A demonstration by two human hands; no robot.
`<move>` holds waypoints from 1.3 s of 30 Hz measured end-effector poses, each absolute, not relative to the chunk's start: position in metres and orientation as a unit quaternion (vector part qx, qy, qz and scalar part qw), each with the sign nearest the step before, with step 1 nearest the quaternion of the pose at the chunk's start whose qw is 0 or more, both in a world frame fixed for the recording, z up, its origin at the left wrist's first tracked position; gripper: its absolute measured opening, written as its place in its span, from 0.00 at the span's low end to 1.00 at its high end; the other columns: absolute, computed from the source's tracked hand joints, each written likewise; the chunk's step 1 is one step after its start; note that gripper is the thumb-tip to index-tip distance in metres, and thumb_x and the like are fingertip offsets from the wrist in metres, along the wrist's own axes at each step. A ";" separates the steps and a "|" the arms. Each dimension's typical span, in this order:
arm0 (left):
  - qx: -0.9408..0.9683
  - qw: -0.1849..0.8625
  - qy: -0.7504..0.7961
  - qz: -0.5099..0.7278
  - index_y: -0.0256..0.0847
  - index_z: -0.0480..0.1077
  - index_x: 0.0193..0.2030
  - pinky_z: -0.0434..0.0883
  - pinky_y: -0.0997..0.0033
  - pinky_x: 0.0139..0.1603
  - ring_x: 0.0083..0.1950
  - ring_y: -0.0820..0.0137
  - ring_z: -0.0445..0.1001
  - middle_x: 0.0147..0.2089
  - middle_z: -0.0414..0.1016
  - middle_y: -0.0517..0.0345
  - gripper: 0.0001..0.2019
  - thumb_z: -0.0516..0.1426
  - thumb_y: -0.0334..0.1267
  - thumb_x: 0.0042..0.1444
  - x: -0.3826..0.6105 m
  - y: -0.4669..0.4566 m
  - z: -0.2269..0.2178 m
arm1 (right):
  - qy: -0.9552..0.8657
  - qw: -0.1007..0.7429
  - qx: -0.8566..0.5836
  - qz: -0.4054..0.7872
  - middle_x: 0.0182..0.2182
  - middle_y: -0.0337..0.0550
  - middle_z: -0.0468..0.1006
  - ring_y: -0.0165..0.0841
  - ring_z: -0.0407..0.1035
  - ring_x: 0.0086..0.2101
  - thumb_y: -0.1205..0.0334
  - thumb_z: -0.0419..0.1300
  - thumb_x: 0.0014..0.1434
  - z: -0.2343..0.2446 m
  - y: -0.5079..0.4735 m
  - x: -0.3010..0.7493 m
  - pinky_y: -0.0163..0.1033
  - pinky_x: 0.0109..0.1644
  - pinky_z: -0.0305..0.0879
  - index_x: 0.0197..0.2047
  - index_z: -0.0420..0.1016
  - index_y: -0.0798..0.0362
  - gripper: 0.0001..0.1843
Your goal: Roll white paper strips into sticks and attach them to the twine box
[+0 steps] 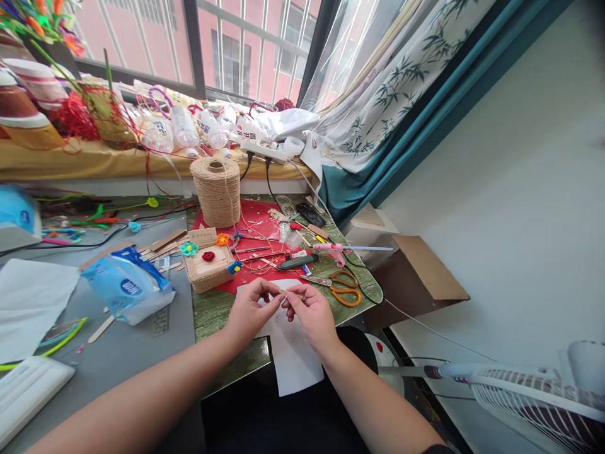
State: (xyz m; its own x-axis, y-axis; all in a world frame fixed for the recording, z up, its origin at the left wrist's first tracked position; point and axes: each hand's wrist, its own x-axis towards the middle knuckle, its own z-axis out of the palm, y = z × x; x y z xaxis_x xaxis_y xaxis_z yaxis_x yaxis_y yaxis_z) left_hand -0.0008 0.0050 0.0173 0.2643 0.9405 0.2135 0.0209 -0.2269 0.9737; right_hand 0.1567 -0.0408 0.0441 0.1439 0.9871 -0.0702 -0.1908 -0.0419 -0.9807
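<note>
Over a white sheet of paper (297, 359) at the table's front edge, my two hands meet fingertip to fingertip. Thumb and forefinger of my left hand (255, 309) are pinched on a small tan piece (283, 292), possibly wood. My right hand (309, 312) pinches the same piece from the other side; the fingers cover most of it. Just beyond my left hand stands a small wooden box (208, 270) with crocheted-looking flowers on it. Orange-handled scissors (347, 294) lie to the right of my right hand, and a green utility knife (297, 262) lies behind the hands.
A large twine spool (216, 195) stands at the back on a red sheet (258, 221). The pink glue gun (333, 252) lies near the right edge, its cord trailing. Blue wipes packaging (127, 284) is at left. A fan (534, 403) and cardboard box (425, 271) stand on the right.
</note>
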 end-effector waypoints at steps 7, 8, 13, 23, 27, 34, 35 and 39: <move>0.633 0.508 0.355 0.463 0.41 0.77 0.39 0.75 0.66 0.43 0.40 0.67 0.78 0.39 0.82 0.55 0.07 0.65 0.42 0.59 0.000 0.008 0.017 | -0.323 0.610 -0.462 0.557 0.30 0.38 0.79 0.29 0.71 0.28 0.56 0.74 0.54 0.042 -0.040 0.160 0.36 0.35 0.70 0.42 0.79 0.50 0.15; 0.646 0.493 0.344 0.471 0.42 0.78 0.38 0.75 0.66 0.45 0.41 0.67 0.79 0.40 0.82 0.55 0.06 0.65 0.41 0.59 -0.001 0.008 0.017 | -0.293 0.613 -0.448 0.581 0.30 0.37 0.79 0.28 0.71 0.28 0.56 0.74 0.53 0.041 -0.039 0.159 0.36 0.35 0.70 0.43 0.79 0.50 0.15; 0.710 0.399 0.373 0.445 0.42 0.73 0.38 0.75 0.64 0.46 0.42 0.66 0.77 0.40 0.79 0.56 0.06 0.64 0.40 0.60 -0.002 0.009 0.018 | -0.291 0.590 -0.465 0.593 0.29 0.39 0.77 0.30 0.70 0.29 0.52 0.72 0.55 0.037 -0.033 0.163 0.37 0.36 0.70 0.40 0.81 0.52 0.14; 0.915 0.134 0.356 0.135 0.38 0.76 0.45 0.73 0.55 0.56 0.53 0.55 0.75 0.50 0.78 0.44 0.10 0.61 0.40 0.61 0.003 0.010 0.008 | -0.615 0.427 -0.629 0.209 0.33 0.43 0.80 0.36 0.71 0.33 0.60 0.62 0.63 -0.002 -0.009 0.183 0.40 0.40 0.65 0.36 0.79 0.51 0.06; 0.929 0.046 0.353 0.098 0.27 0.73 0.58 0.68 0.48 0.62 0.65 0.46 0.70 0.62 0.73 0.33 0.19 0.54 0.35 0.64 0.011 -0.011 -0.005 | -0.661 0.401 -0.609 0.178 0.35 0.44 0.79 0.39 0.71 0.38 0.64 0.59 0.64 -0.009 -0.010 0.180 0.43 0.46 0.66 0.35 0.76 0.49 0.06; 0.934 0.008 0.353 0.051 0.27 0.67 0.67 0.62 0.42 0.68 0.72 0.41 0.62 0.71 0.63 0.30 0.26 0.51 0.36 0.64 0.013 -0.027 -0.016 | -0.697 0.355 -0.603 0.159 0.34 0.45 0.77 0.39 0.70 0.39 0.66 0.56 0.66 -0.009 -0.008 0.176 0.44 0.48 0.65 0.35 0.73 0.49 0.08; 0.934 0.010 0.355 0.050 0.27 0.67 0.67 0.61 0.42 0.68 0.72 0.41 0.61 0.71 0.63 0.30 0.26 0.51 0.36 0.64 0.012 -0.027 -0.015 | -0.695 0.350 -0.608 0.157 0.33 0.45 0.76 0.39 0.69 0.38 0.65 0.56 0.66 -0.009 -0.008 0.176 0.44 0.47 0.65 0.35 0.73 0.50 0.08; 0.932 0.016 0.360 0.039 0.23 0.65 0.68 0.61 0.40 0.68 0.73 0.40 0.60 0.71 0.62 0.27 0.28 0.50 0.35 0.64 0.012 -0.026 -0.013 | -0.690 0.347 -0.614 0.164 0.33 0.45 0.76 0.38 0.69 0.37 0.64 0.56 0.67 -0.010 -0.012 0.180 0.42 0.44 0.64 0.35 0.73 0.51 0.08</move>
State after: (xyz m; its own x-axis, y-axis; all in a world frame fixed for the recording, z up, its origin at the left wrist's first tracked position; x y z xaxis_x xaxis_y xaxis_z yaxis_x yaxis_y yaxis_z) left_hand 0.0119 -0.0265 -0.0132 0.7374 0.6726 0.0617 0.6701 -0.7400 0.0583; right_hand 0.1800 -0.0123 -0.0099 -0.0066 0.9606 0.2778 0.7336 0.1934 -0.6514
